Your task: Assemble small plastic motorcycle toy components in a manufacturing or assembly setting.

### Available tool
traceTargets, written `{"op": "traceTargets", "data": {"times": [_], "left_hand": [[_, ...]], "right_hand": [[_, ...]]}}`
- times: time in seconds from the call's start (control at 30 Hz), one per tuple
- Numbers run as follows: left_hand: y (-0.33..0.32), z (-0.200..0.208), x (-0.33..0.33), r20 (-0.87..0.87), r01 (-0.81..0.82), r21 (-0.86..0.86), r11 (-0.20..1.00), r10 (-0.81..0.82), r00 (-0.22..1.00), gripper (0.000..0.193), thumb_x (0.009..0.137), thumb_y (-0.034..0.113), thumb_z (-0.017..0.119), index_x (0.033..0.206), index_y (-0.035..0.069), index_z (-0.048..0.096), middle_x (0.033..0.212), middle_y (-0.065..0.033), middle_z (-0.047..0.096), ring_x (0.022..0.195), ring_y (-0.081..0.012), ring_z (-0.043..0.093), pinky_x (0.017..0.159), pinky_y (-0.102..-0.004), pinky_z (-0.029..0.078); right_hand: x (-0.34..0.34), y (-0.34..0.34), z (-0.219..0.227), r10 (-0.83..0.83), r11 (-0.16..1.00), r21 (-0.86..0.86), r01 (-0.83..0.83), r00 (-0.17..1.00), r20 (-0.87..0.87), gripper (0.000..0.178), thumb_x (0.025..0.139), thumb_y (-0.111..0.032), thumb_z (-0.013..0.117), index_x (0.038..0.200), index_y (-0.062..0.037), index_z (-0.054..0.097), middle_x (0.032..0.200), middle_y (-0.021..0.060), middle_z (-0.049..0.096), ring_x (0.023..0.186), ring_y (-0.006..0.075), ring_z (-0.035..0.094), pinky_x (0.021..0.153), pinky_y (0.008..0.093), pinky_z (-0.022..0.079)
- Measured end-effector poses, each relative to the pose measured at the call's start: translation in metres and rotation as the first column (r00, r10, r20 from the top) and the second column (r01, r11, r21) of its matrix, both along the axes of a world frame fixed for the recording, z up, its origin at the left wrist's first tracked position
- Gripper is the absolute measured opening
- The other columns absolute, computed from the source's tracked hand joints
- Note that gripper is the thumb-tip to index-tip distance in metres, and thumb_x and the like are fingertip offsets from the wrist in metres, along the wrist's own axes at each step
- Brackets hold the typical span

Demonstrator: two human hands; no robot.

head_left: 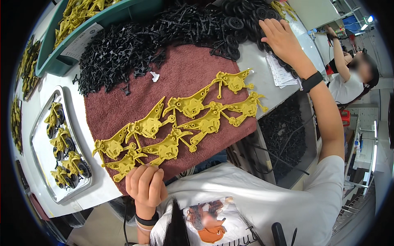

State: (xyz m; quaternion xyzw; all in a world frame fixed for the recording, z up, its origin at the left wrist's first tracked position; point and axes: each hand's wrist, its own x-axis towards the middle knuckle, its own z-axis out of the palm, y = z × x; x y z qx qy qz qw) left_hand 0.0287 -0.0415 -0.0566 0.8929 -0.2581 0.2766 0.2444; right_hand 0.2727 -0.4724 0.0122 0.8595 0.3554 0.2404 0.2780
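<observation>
Yellow toy-motorbike body shells [191, 107] lie across the middle of the frame in 2 slanting rows on a maroon cloth [123, 108] over the desk [252, 59]. Count looks like 8, roughly 4 per row, inner faces up, pegs and bosses showing. No wheel or black fitting seen seated in any of them.

Hands: right hand [281, 41], upper right, at the edge of the pile of black wheels [236, 23], fingers loosely bent. Cannot tell whether a wheel is pinched yet. Left hand [145, 186], lower left of centre, fingers curled in at the cloth's near edge, just beside the lowest shells; the palm is hidden, so cannot tell if it grips anything.

Around: heap of small black parts [119, 53] along the upper left and top; 1 small white piece [155, 76] below it. Tray [44, 168] at left carries about 4 yellow motorbikes [75, 162] with wheels on.

Step in hand, my reading: shells set out, wheels being fetched for them. Next move would call for separating 1 wheel cleanly from the tangle, then setting it into a shell without nudging the neighbours; shells sit very close, some apparently touching. Left hand is well placed to steady the lower-left end.
</observation>
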Motion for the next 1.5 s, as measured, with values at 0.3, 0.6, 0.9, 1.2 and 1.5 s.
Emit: {"op": "traceTargets", "data": {"times": [0.3,0.6,0.9,1.2,1.5], "left_hand": [[-0.002,0.005,-0.002,-0.016,-0.004,-0.013,1.000,0.004,1.000,0.027,0.071,-0.008,0.056,0.094,0.004,0.057,0.088,-0.0104,0.061,0.079,-0.0297,0.061,0.070,-0.0400,0.049],[-0.002,0.004,-0.002,-0.031,0.004,-0.010,1.000,-0.005,1.000,0.027,0.072,-0.009,0.056,0.095,0.004,0.057,0.088,-0.0109,0.061,0.078,-0.0297,0.061,0.070,-0.0398,0.049],[-0.004,0.004,0.001,-0.033,-0.001,-0.022,1.000,0.000,0.999,0.029,0.071,-0.011,0.054,0.096,0.003,0.056,0.087,-0.0116,0.061,0.077,-0.0303,0.061,0.068,-0.0390,0.049],[-0.004,0.002,0.001,-0.026,0.009,-0.038,0.999,-0.010,1.000,0.030,0.069,-0.011,0.054,0.095,0.003,0.057,0.086,-0.0117,0.062,0.075,-0.0301,0.061,0.066,-0.0381,0.049],[-0.004,0.002,0.002,-0.031,0.002,-0.023,1.000,-0.002,1.000,0.029,0.069,-0.012,0.054,0.095,0.003,0.057,0.086,-0.0116,0.062,0.075,-0.0300,0.060,0.067,-0.0378,0.049]], "right_hand": [[-0.006,-0.002,0.006,-0.055,0.998,-0.019,0.057,0.992,0.113,0.042,0.091,-0.024,0.057,0.130,-0.0086,0.051,0.108,0.0042,0.054,0.108,0.0165,0.050,0.099,0.0384,0.025],[0.006,-0.026,0.011,-0.031,0.830,0.548,0.100,0.991,-0.134,0.026,0.094,-0.016,0.054,0.119,-0.0070,0.055,0.107,0.0130,0.055,0.101,0.0327,0.054,0.088,0.0402,0.043],[0.008,-0.023,0.016,-0.103,0.954,0.270,0.128,0.989,-0.105,0.024,0.092,-0.019,0.057,0.112,-0.0067,0.054,0.104,0.0111,0.055,0.101,0.0310,0.054,0.084,0.0394,0.047],[0.006,-0.048,0.034,-0.232,0.936,0.207,0.285,0.940,-0.249,0.022,0.091,-0.018,0.057,0.109,-0.0049,0.052,0.104,0.0128,0.059,0.100,0.0349,0.057,0.081,0.0425,0.048],[0.013,-0.036,0.032,-0.052,0.934,0.341,0.106,0.985,-0.164,0.020,0.093,-0.016,0.055,0.109,-0.0049,0.053,0.104,0.0138,0.059,0.100,0.0343,0.056,0.085,0.0416,0.045]]}}
